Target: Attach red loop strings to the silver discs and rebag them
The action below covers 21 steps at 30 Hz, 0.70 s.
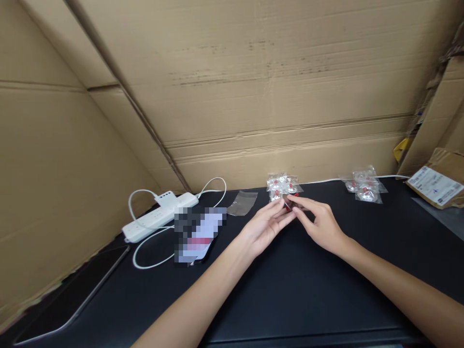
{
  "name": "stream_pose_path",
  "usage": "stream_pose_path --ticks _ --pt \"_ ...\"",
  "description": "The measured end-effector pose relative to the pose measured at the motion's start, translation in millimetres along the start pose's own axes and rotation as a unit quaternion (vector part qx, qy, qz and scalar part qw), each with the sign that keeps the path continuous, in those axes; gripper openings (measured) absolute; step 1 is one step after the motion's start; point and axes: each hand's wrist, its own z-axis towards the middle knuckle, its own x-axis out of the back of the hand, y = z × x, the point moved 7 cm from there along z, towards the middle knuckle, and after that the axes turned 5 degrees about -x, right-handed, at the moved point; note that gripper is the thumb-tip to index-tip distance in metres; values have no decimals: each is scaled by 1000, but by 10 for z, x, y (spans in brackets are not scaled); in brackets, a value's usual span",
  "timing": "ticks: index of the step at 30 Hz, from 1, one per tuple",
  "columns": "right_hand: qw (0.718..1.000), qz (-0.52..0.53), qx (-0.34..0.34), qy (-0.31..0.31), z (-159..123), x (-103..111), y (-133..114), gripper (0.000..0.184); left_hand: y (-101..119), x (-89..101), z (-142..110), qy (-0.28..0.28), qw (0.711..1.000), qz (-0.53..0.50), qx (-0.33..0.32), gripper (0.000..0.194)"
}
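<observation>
Shiny disc-like piece (288, 202) sits tilted between both sets of fingertips, pinched by the left hand (266, 225) and right hand (321, 221) alike, neither clearly nearer.

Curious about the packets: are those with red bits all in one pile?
No, the second pile lies apart, to the right of the first pile.

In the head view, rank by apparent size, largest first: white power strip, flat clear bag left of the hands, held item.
1. White power strip
2. Flat clear bag
3. Held item, partly hidden; full size unsure
</observation>
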Motion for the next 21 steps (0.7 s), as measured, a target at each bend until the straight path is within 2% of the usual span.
stream_pose_path --ticks 4,11,14,17,19,21 --pt "1000 10 -9 2 7 4 -11 37 19 38 6 23 1000 15 -9 11" --pt "999 22 -27 -23 10 -17 -12 39 17 43 37 14 1000 16 6 15" --pt "996 59 -63 1 32 16 49 43 47 48 35 24 999 27 -1 12" --pt "990 98 -94 29 55 58 140 33 76 8 21 2 999 52 -10 12" --pt "986 124 -113 24 67 52 203 21 87 -17 10 -14 997 74 -13 16" --pt "979 153 -136 8 70 25 258 17 91 -10 5 -9 995 97 -13 20"
